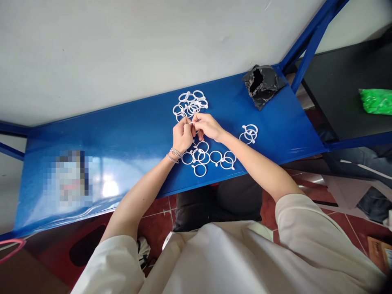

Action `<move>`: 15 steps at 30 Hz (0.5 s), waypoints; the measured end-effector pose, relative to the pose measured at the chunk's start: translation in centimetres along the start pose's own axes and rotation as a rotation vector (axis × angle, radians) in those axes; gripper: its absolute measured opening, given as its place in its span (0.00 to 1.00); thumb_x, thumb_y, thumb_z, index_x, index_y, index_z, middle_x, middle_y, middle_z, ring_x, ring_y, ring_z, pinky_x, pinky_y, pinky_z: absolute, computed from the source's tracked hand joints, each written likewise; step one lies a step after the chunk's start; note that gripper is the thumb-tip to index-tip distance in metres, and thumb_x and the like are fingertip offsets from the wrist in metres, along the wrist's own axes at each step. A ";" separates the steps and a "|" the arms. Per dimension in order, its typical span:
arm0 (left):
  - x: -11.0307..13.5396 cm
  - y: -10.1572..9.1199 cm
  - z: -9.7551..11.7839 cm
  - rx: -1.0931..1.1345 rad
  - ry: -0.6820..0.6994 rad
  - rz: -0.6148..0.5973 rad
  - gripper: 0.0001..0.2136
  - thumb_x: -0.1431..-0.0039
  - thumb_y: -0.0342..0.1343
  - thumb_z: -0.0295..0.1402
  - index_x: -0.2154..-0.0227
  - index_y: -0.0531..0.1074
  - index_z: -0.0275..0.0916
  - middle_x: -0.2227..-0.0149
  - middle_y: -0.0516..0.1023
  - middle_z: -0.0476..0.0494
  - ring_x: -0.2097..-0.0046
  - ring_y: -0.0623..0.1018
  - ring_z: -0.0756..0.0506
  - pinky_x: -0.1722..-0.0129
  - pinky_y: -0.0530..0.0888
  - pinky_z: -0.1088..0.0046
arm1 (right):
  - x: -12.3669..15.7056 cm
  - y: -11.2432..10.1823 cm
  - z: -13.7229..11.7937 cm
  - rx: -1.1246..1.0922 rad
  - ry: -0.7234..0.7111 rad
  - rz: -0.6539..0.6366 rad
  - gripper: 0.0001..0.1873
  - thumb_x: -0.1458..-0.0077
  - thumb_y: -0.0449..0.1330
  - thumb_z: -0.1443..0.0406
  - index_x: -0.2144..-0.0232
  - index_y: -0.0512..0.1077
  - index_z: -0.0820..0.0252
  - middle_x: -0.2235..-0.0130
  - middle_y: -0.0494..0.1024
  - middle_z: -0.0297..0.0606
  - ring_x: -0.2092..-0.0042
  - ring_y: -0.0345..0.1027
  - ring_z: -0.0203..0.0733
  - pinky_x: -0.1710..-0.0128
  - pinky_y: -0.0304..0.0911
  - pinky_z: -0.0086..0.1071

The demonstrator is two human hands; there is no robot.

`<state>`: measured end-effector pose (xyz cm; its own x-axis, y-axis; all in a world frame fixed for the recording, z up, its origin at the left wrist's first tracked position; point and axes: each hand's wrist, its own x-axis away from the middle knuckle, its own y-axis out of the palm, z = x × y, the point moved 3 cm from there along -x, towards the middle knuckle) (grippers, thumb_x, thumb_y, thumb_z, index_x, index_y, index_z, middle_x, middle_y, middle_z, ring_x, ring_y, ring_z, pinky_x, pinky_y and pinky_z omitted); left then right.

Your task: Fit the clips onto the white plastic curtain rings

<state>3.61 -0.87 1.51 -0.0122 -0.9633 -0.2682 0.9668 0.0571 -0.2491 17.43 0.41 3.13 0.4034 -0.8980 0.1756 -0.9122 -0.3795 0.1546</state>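
My left hand (pixel 182 135) and my right hand (pixel 208 125) meet above the blue shelf (pixel 122 139), both with fingers pinched together on a small white plastic ring (pixel 192 122) between them. Bracelets circle my left wrist. A loose heap of white rings (pixel 190 103) lies just beyond my hands, toward the wall. A chain of linked white rings (pixel 211 157) lies under my wrists near the shelf's front edge. A small cluster of rings (pixel 249 134) rests to the right of my right forearm.
A crumpled black plastic bag (pixel 262 84) stands open at the shelf's far right corner by the blue upright. A green bag (pixel 376 101) lies on the dark surface to the right. A white wall backs the shelf. Red floor tiles show below.
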 end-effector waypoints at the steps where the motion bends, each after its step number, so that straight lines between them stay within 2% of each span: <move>1: 0.0 0.0 0.0 0.032 -0.018 -0.001 0.15 0.32 0.52 0.31 0.76 0.60 0.43 0.79 0.67 0.51 0.75 0.68 0.50 0.70 0.66 0.71 | 0.0 0.1 0.1 -0.009 0.004 0.005 0.08 0.52 0.57 0.72 0.71 0.63 0.54 0.79 0.76 0.29 0.84 0.65 0.36 0.86 0.60 0.26; 5: -0.1 0.2 0.0 0.145 -0.059 -0.016 0.13 0.30 0.52 0.33 0.74 0.64 0.43 0.78 0.70 0.51 0.75 0.70 0.50 0.71 0.69 0.72 | -0.3 -0.3 0.2 -0.020 -0.033 0.044 0.08 0.49 0.61 0.69 0.72 0.64 0.54 0.80 0.74 0.29 0.83 0.64 0.35 0.85 0.60 0.26; 8: -0.3 0.3 -0.1 0.170 -0.091 -0.009 0.07 0.32 0.55 0.33 0.68 0.70 0.43 0.77 0.72 0.53 0.75 0.72 0.50 0.70 0.71 0.73 | -0.5 -1.1 0.2 -0.002 -0.061 0.078 0.07 0.51 0.63 0.67 0.71 0.66 0.54 0.78 0.76 0.29 0.82 0.65 0.35 0.85 0.60 0.26; 11: -0.3 0.5 -0.4 0.201 -0.134 -0.008 0.01 0.34 0.57 0.32 0.63 0.71 0.43 0.75 0.75 0.54 0.77 0.72 0.51 0.71 0.72 0.74 | -0.5 -1.7 0.1 0.009 -0.058 0.123 0.06 0.54 0.62 0.67 0.71 0.68 0.55 0.77 0.76 0.29 0.82 0.65 0.35 0.85 0.60 0.27; 15: -0.4 0.7 -0.9 0.237 -0.142 -0.010 0.03 0.30 0.56 0.33 0.60 0.73 0.42 0.74 0.78 0.52 0.78 0.72 0.52 0.75 0.68 0.74 | -0.4 -1.9 -0.3 -0.014 -0.071 0.167 0.05 0.58 0.62 0.66 0.74 0.69 0.55 0.78 0.75 0.29 0.84 0.64 0.35 0.86 0.60 0.28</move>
<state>4.09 -0.18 0.63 -0.0020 -0.9915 -0.1297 0.9998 0.0009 -0.0221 19.00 1.54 3.02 0.2396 -0.9619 0.1315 -0.9648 -0.2208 0.1427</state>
